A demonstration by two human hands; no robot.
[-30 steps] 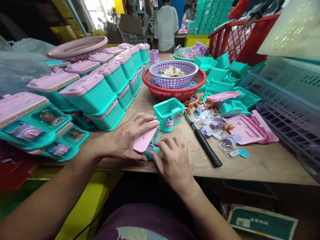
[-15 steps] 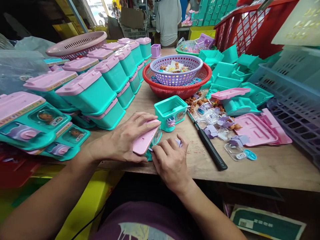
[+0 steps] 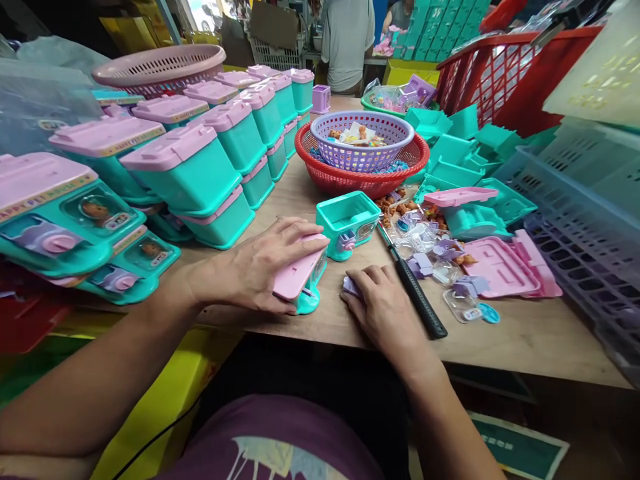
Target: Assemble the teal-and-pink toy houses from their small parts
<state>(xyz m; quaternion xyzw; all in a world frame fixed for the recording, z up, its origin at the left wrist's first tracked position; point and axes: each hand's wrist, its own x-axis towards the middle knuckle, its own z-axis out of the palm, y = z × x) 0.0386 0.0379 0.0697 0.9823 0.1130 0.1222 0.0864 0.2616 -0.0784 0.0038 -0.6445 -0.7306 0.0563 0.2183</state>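
The table (image 3: 525, 333) is seen to carry the whole work, its near edge left bare for the hands. At the left, finished boxes (image 3: 185, 177) with pink lids are stacked in rows, kept well apart from the loose parts, presumably so that done work is not mixed with undone. At the right, crates (image 3: 590, 200) are stood on edge and open teal shells (image 3: 450, 147) are heaped before them. A red basket (image 3: 410, 167) is set at mid-table with a purple basket (image 3: 350, 157) nested inside it, small parts being held within reach. A person (image 3: 347, 40) is seen standing at the far end, apart from this work.

Loose pink lids (image 3: 495, 267) are laid flat near the right, and a hammer (image 3: 413, 287) lies between them and the hands, handle toward the worker. One open shell (image 3: 349, 223) is stood just beyond the hands.

The lidded box (image 3: 300, 277) is held at the table's near edge, tipped on its side. It is pinned down by the left hand (image 3: 255, 270), whose fingers are spread over the pink lid and closed on it, seemingly to steady it. The right hand (image 3: 383, 307) is laid on the table just beside the box, its fingers curled narrow over a small purple piece (image 3: 349, 285), only the edge of which shows.
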